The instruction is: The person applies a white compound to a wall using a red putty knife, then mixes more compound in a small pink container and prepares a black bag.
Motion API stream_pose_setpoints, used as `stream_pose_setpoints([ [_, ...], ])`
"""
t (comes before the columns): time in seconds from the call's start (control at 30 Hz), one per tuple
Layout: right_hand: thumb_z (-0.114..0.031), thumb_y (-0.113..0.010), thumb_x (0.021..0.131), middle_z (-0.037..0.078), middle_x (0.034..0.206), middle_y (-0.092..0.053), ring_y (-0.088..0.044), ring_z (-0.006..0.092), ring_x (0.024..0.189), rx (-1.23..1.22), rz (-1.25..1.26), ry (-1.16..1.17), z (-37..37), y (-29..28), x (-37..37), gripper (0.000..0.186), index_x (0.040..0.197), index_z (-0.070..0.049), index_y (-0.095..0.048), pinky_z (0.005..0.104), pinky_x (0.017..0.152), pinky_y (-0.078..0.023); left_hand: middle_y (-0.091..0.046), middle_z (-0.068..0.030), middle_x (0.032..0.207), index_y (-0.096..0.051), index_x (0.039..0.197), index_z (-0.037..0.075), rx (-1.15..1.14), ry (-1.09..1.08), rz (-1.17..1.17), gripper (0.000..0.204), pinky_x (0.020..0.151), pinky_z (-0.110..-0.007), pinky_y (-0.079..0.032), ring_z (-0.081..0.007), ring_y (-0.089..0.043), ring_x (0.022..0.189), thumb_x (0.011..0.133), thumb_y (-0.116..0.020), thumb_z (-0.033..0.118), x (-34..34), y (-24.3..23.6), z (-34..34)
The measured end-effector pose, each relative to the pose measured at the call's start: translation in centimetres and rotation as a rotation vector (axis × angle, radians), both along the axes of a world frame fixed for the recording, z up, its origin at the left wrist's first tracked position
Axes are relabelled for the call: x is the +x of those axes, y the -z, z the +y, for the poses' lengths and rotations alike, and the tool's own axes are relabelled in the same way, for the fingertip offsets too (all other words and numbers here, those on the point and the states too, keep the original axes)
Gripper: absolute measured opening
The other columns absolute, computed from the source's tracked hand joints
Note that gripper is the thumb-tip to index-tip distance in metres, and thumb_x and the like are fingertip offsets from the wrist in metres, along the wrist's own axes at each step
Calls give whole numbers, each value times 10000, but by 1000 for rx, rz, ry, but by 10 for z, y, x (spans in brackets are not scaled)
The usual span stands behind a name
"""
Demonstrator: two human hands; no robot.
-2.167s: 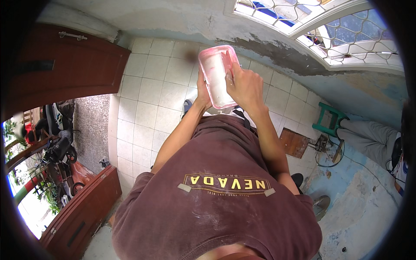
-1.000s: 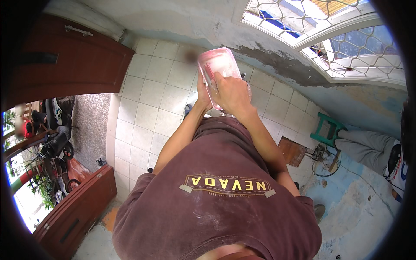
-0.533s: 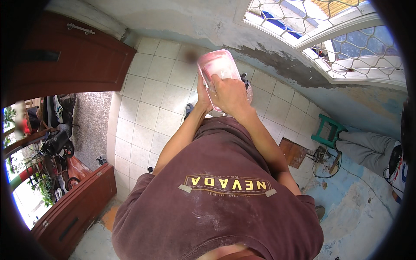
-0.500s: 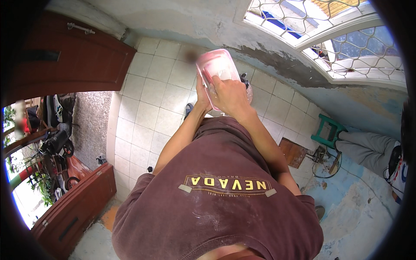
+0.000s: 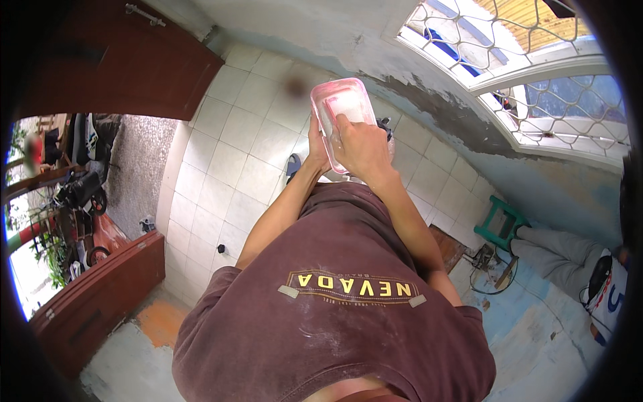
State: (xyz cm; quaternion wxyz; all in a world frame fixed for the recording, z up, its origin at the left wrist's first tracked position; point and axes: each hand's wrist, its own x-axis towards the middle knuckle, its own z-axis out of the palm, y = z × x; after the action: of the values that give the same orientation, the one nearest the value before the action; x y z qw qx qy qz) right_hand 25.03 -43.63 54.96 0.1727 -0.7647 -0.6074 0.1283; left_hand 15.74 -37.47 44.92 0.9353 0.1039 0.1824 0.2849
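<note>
A pink plastic tub [image 5: 370,100] with white paste [image 5: 349,106] inside is held out in front of me. My left hand [image 5: 317,146] grips its left side, with the fingers partly hidden under and behind it. Over the tub's near part, my right hand [image 5: 364,149] is closed around a reddish flat-edged tool [image 5: 331,112], perhaps a scraper. The tool lies inside the tub along its left wall, and my fingers cover much of it.
Behind the tub rises a peeling wall with a grilled window [image 5: 536,100]. A green stool [image 5: 499,221] and a person in grey trousers [image 5: 556,258] are at the right. Brown doors [image 5: 100,288] flank an opening at the left, with a motorbike [image 5: 84,191] outside. A sandal [image 5: 293,166] shows on the tiles.
The whole view has shifted slightly, the tub appearing a little further right. Both hands keep their holds, and the tool stays inside the tub, its angle slightly different.
</note>
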Motion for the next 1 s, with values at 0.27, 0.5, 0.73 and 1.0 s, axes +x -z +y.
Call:
stream_pose_setpoints([
  [0.27, -248, -580, 924, 167, 650, -652, -661, 373, 608, -6, -17, 102, 0, -20, 18, 190, 926, -59, -603, 501, 577, -500, -582, -140, 1341, -440, 1447, 95, 75, -81, 22, 707, 1026, -432, -515, -268, -612, 1188, 1014, -265, 626, -11, 6, 3],
  [0.5, -251, -565, 928, 176, 653, -649, -658, 381, 608, 8, -11, -109, 1, 0, -5, 203, 929, -51, -599, 500, 575, -504, -555, -142, 1388, -416, 1476, 103, 39, -111, 106, 765, 1075, -438, -461, -280, -570, 1250, 994, -269, 679, -10, -1, -3],
  [0.73, -263, -596, 911, 194, 633, -630, -650, 394, 598, 34, -5, 67, 11, -22, 18, 215, 917, -48, -617, 500, 571, -501, -588, -131, 1331, -448, 1449, 107, 35, -135, 32, 690, 1009, -430, -525, -264, -619, 1171, 1016, -259, 610, -18, 3, 8],
  [1.0, -268, -590, 914, 186, 630, -636, -651, 391, 600, 17, 47, -124, 12, 0, -6, 230, 934, -40, -619, 499, 575, -501, -599, -121, 1311, -480, 1419, 110, -47, -138, 67, 678, 1042, -452, -486, -277, -604, 1185, 1003, -310, 619, -14, 0, 5],
])
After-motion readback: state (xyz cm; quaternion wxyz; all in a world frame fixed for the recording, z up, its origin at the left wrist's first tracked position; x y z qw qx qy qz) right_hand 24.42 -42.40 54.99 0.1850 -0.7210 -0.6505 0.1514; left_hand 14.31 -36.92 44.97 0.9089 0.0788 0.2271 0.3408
